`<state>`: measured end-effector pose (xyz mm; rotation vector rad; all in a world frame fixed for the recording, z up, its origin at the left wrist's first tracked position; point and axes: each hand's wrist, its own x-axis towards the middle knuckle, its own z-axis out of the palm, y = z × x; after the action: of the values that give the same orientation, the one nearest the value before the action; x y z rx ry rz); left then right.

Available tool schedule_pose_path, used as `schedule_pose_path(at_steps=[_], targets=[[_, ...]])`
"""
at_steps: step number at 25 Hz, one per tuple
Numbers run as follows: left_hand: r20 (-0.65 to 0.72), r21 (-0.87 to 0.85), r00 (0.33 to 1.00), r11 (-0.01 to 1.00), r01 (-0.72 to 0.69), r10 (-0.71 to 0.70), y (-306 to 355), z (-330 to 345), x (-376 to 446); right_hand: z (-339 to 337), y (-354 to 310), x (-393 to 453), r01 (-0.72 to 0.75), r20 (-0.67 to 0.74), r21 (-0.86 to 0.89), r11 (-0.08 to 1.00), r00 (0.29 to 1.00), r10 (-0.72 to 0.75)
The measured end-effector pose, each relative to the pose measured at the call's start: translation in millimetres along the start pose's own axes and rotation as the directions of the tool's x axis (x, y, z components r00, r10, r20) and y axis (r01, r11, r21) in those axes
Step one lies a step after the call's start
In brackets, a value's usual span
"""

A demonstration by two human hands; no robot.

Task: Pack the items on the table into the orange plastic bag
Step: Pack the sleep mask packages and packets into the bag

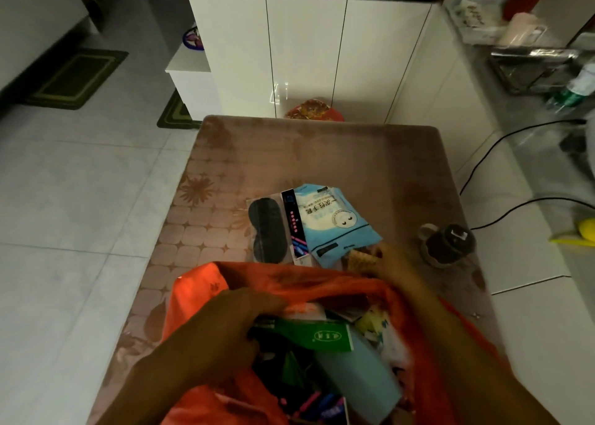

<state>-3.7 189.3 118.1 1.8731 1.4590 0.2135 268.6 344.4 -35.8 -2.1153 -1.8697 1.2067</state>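
Note:
The orange plastic bag [206,296] stands open at the table's near edge, with a green and white box [322,336], a light blue pack [357,379] and several other items inside. My left hand [231,325] grips the bag's rim at its mouth. My right hand [392,263] reaches past the bag's far edge and pinches a small tan snack packet [355,259]. Beyond the bag lie a light blue pouch of disposable gloves [335,222], a narrow black box [294,225] and a black eye mask in clear wrap [267,228].
A dark round jar with a loop handle [447,242] sits at the table's right side. The table [306,154] has a brown flowered cover. White cabinets [306,54] stand behind it, and black cables [502,180] run on the floor to the right.

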Motion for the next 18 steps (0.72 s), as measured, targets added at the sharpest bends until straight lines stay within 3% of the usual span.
schedule_pose_path(at_steps=[2, 4, 5, 7, 9, 11, 12, 15, 18], targets=[[-0.013, -0.130, 0.999, 0.991, 0.042, -0.044, 5.9, -13.8, -2.4, -30.6, -22.0, -25.9, 0.035, -0.105, 0.110, 0.993, 0.994, -0.023], [-0.092, -0.195, 0.995, 0.981, 0.024, -0.043, 9.1, -23.0, -2.6, -63.2, -45.7, -67.6, 0.184, -0.336, 0.163, 0.969, 0.934, -0.121], [-0.139, -0.226, 0.990, 0.974, -0.011, -0.021, 8.7, -23.5, -2.5, -77.3, -55.8, -96.8, 0.297, -0.444, 0.260, 0.919, 0.882, -0.159], [-0.207, -0.259, 0.978, 0.964, -0.063, 0.008, 9.2, -22.2, -2.8, -92.0, -68.8, -153.4, 0.509, -0.510, 0.502, 0.699, 0.827, -0.236], [-0.227, -0.267, 0.974, 0.960, -0.087, 0.025, 7.1, -17.8, -3.4, -85.7, -70.8, -201.5, 0.645, -0.432, 0.486, 0.590, 0.764, -0.479], [-0.233, -0.282, 0.971, 0.952, -0.117, 0.051, 3.6, -13.1, -3.7, -57.9, -66.2, -221.9, 0.749, -0.251, 0.300, 0.591, 0.660, -0.709], [-0.220, -0.294, 0.973, 0.947, -0.129, 0.065, 3.3, -12.2, -5.2, -37.8, -61.0, -223.4, 0.764, -0.143, 0.156, 0.626, 0.644, -0.751], [-0.146, -0.271, 0.983, 0.951, -0.147, 0.111, 5.8, -9.3, -15.9, 19.7, -43.0, -217.2, 0.769, 0.124, -0.166, 0.618, 0.638, -0.760], [-0.106, -0.242, 0.989, 0.962, -0.127, 0.104, 2.3, -1.1, -24.4, 23.3, -36.1, -220.7, 0.711, 0.185, -0.246, 0.659, 0.702, -0.688]])
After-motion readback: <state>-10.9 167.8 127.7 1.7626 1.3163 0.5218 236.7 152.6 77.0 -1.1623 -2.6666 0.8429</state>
